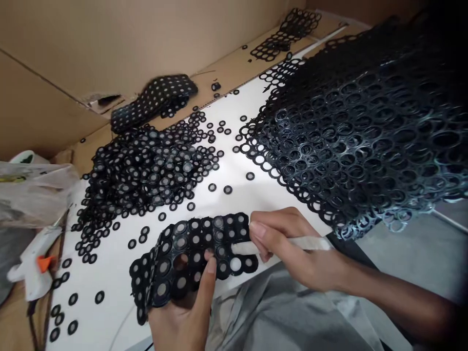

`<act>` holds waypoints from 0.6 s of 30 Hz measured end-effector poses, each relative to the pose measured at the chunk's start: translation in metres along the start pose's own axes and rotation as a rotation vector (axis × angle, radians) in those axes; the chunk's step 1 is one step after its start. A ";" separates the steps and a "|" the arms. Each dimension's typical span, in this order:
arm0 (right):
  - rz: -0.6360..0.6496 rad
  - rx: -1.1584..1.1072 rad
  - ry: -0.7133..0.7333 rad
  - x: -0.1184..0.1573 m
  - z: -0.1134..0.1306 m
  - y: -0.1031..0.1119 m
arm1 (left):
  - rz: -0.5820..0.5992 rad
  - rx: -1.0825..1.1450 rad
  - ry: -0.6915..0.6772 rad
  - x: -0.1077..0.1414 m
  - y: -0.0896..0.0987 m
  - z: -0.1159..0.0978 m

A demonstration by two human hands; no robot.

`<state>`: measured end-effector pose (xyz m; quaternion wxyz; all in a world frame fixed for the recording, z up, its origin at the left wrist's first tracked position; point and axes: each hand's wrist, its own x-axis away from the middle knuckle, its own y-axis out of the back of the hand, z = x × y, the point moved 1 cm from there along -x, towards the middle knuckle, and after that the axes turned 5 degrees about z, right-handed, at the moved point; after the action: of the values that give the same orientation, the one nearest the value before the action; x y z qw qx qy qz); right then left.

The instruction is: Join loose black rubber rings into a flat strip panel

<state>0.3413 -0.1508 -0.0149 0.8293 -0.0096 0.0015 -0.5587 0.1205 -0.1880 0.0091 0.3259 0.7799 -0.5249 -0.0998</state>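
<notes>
A single head-worn camera looks forward and steeply down from close above the white tabletop (234, 195), tilted, facing the cardboard wall (109, 39) behind it.

Readable text: none anywhere in view
Black punched sheet (193, 258): bare rings and holes, no print
Glue gun (34, 265): no brand legible
Plastic bag (32, 192): contents blurred, nothing can be read
Cardboard wall (109, 44): plain, unmarked
</notes>
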 end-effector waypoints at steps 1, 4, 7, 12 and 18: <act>0.002 0.002 -0.008 0.000 0.001 0.000 | 0.005 -0.010 -0.017 -0.001 0.001 0.000; -0.005 0.038 -0.012 -0.001 0.003 0.000 | 0.019 -0.041 -0.076 -0.005 0.001 0.006; -0.013 0.051 -0.001 -0.001 0.003 0.000 | -0.022 -0.103 -0.100 -0.009 -0.001 0.015; -0.013 0.026 -0.008 0.001 0.003 -0.001 | 0.012 -0.100 -0.054 -0.013 0.000 0.029; -0.017 -0.041 0.000 -0.002 0.007 -0.001 | -0.050 -0.070 0.019 -0.012 0.003 0.022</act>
<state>0.3400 -0.1492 -0.0084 0.8241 -0.0265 0.0131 -0.5656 0.1022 -0.1866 -0.0083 0.3555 0.7817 -0.4984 -0.1188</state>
